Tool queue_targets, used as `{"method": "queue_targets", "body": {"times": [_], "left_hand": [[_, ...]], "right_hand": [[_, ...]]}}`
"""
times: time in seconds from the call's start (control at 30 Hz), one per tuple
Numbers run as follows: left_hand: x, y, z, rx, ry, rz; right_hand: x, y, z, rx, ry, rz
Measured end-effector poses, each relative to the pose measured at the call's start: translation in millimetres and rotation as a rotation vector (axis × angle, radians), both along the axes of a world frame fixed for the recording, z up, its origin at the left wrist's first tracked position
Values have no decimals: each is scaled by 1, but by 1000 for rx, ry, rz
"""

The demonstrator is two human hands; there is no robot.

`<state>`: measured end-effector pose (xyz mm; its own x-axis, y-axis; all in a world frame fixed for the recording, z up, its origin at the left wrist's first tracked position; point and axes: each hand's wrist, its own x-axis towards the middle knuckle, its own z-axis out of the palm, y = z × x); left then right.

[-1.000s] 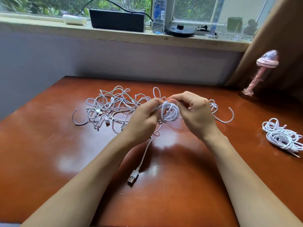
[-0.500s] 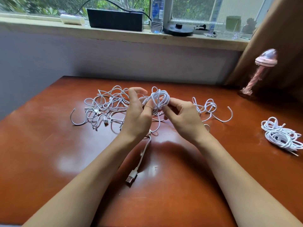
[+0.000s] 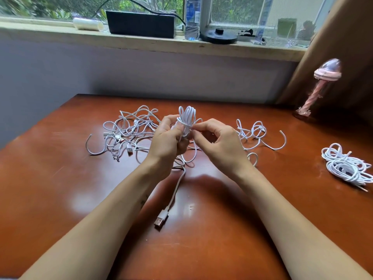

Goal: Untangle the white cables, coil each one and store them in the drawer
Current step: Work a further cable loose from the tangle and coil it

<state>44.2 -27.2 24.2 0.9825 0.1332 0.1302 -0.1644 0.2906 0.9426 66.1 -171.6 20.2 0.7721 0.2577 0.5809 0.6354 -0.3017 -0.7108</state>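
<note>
Coil (image 3: pixel 188 116) gripped in left hand (image 3: pixel 168 141) | right hand (image 3: pixel 220 144) pinches its strand | tangled cables (image 3: pixel 129 130) behind on table (image 3: pixel 60 178)

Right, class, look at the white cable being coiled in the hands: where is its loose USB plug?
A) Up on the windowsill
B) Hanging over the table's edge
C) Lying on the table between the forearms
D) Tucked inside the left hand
C: the USB plug lies on the table between the forearms. Its lead runs up to the coil, which the left hand grips and the right hand pinches.
</note>
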Motion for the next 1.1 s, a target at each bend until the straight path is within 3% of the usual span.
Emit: {"method": "queue_targets", "body": {"times": [0.37, 0.67, 1.1], "left_hand": [[1, 5, 6, -393, 182, -241], [2, 9, 6, -604, 265, -381], [3, 9, 3, -566, 265, -383]], "right_hand": [[-1, -1, 3, 72, 113, 122], [4, -2, 2, 45, 48, 113], [1, 1, 2, 146, 166, 50]]}}
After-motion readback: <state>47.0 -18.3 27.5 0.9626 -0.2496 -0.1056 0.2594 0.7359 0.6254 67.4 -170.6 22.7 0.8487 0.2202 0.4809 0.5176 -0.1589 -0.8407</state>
